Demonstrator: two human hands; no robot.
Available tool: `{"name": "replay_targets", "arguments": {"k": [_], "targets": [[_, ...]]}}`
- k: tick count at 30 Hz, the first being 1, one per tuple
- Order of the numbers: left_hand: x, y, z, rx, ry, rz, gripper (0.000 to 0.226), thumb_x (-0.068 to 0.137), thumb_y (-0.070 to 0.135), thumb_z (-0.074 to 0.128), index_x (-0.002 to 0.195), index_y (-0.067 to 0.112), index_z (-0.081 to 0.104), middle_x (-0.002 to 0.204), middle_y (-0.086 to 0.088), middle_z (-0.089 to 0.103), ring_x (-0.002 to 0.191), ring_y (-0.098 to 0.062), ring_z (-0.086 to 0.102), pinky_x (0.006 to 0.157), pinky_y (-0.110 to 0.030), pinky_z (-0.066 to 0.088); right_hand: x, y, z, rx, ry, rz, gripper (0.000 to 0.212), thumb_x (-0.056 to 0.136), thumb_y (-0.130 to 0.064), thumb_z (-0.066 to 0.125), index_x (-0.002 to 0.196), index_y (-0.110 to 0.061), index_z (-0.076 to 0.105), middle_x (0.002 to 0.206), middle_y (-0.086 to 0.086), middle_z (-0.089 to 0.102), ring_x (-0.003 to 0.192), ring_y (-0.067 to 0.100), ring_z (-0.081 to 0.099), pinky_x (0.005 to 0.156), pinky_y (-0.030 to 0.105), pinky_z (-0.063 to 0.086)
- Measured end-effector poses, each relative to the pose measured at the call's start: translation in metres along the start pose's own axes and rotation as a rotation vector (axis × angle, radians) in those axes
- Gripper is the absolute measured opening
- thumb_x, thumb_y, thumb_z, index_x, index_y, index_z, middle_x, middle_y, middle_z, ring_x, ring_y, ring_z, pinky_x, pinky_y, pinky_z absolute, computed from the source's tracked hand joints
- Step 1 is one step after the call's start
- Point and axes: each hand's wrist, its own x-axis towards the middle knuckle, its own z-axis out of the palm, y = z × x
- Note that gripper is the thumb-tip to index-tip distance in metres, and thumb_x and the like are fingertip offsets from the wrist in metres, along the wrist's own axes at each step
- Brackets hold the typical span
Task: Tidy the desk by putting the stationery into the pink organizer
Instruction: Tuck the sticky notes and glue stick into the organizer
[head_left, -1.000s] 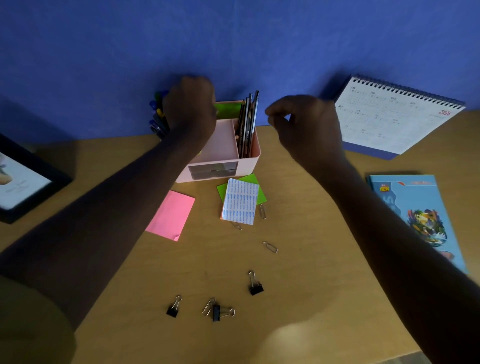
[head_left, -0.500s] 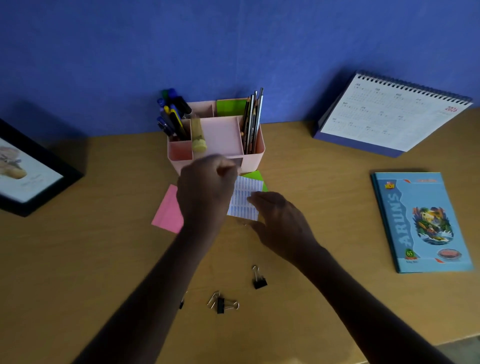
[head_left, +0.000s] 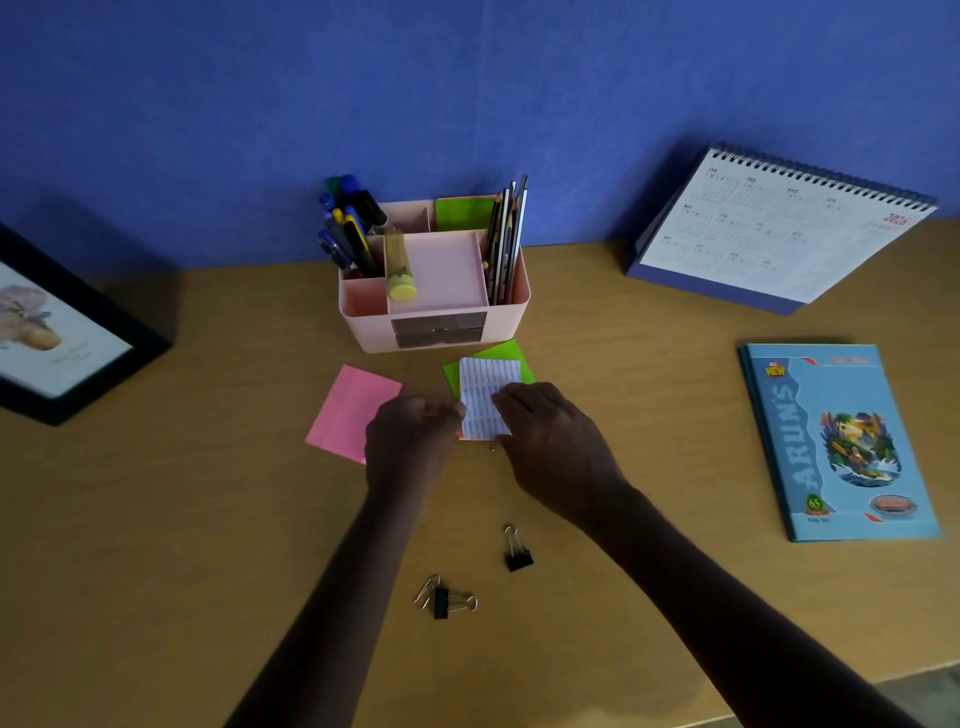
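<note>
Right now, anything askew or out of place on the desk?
Yes. The glue stick lies tilted across the pink organizer instead of upright. Binder clips and the pink sticky pad lie loose on the desk.

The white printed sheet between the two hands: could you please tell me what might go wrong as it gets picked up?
1. The white printed sheet lies on the green sticky pad; lifting may drag the pad along.
2. A paper clip peeks out below the sheet and could be flicked away.
3. The left hand overlaps the pink sticky pad and may shove it.
</note>
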Motion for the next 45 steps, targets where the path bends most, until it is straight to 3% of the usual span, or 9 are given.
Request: {"name": "replay_targets", "arguments": {"k": [3,8,14,17,20,25,28,34,45], "targets": [[-0.003,0.001,0.003,-0.109,-0.019,-0.064,0.02,0.092,0.037,0.082,0.095,0.018,0.083,0.078,0.001,0.08,0.069,-0.019,0.075,0.07,-0.046,0.065,-0.003,0.001,0.002,0.04,0.015,0.007,0.05,0.091,-0.033,0.081,0.131,-0.007,0.066,0.13,0.011,0.07,0.12,0.029,0.065,0.09,0.043,0.064],[-0.006,0.006,0.007,-0.288,-0.097,-0.167,0.01,0.094,0.022,0.082,0.099,0.015,0.078,0.086,-0.001,0.081,0.057,-0.004,0.07,0.043,-0.013,0.046,-0.006,-0.001,0.003,0.067,0.018,0.014,0.047,0.095,-0.039,0.073,0.13,-0.008,0.067,0.135,0.011,0.067,0.125,0.03,0.063,0.092,0.043,0.063],[-0.004,0.01,0.003,-0.444,-0.138,-0.23,0.018,0.091,0.017,0.083,0.106,0.014,0.075,0.089,-0.006,0.081,0.063,-0.009,0.069,0.062,-0.027,0.055,-0.011,0.003,-0.008,0.113,0.12,-0.013,0.033,0.098,-0.021,0.07,0.129,-0.009,0.069,0.129,0.012,0.072,0.12,0.028,0.069,0.09,0.046,0.064],[-0.004,0.014,-0.003,-0.517,-0.151,-0.223,0.026,0.092,0.017,0.082,0.116,0.014,0.073,0.09,-0.004,0.082,0.062,-0.007,0.07,0.058,-0.024,0.055,-0.012,0.008,-0.023,0.143,0.243,-0.027,0.025,0.101,-0.019,0.067,0.123,-0.009,0.073,0.12,0.011,0.076,0.111,0.026,0.072,0.083,0.041,0.064],[-0.011,0.021,-0.013,-0.456,-0.088,-0.056,0.02,0.096,0.021,0.078,0.116,0.02,0.073,0.09,0.0,0.083,0.07,-0.01,0.073,0.05,-0.019,0.05,-0.006,0.011,-0.044,0.155,0.285,-0.045,0.021,0.103,-0.015,0.068,0.122,-0.011,0.075,0.119,0.008,0.078,0.106,0.021,0.073,0.077,0.039,0.063],[-0.024,0.045,-0.04,-0.175,0.129,0.619,0.017,0.106,0.028,0.068,0.111,0.017,0.079,0.093,0.005,0.079,0.077,-0.008,0.073,0.063,-0.022,0.053,0.019,0.012,-0.096,0.184,0.329,-0.088,0.02,0.103,-0.019,0.066,0.119,-0.014,0.078,0.113,0.006,0.072,0.091,0.017,0.07,0.064,0.039,0.061],[-0.022,0.073,-0.062,-0.068,0.195,0.854,0.022,0.099,0.026,0.079,0.115,0.012,0.081,0.105,0.0,0.081,0.086,-0.002,0.076,0.066,-0.017,0.056,0.042,0.007,-0.127,0.182,0.385,-0.143,0.021,0.103,-0.022,0.066,0.118,-0.016,0.079,0.11,0.004,0.072,0.089,0.018,0.07,0.064,0.043,0.06],[0.016,0.121,-0.098,0.112,0.288,0.997,0.025,0.097,0.035,0.076,0.115,0.018,0.083,0.099,0.001,0.082,0.08,-0.012,0.076,0.075,-0.038,0.062,0.104,0.003,-0.172,0.146,0.472,-0.217,0.02,0.102,-0.025,0.065,0.11,-0.022,0.083,0.103,0.001,0.077,0.091,0.018,0.072,0.072,0.046,0.059],[0.084,0.161,-0.103,0.335,0.417,1.039,0.025,0.099,0.037,0.071,0.11,0.019,0.084,0.105,-0.002,0.082,0.091,-0.02,0.075,0.079,-0.039,0.061,0.187,0.016,-0.17,0.025,0.438,-0.231,0.027,0.103,-0.021,0.056,0.112,-0.019,0.082,0.109,0.004,0.079,0.097,0.021,0.075,0.082,0.045,0.062]]}}
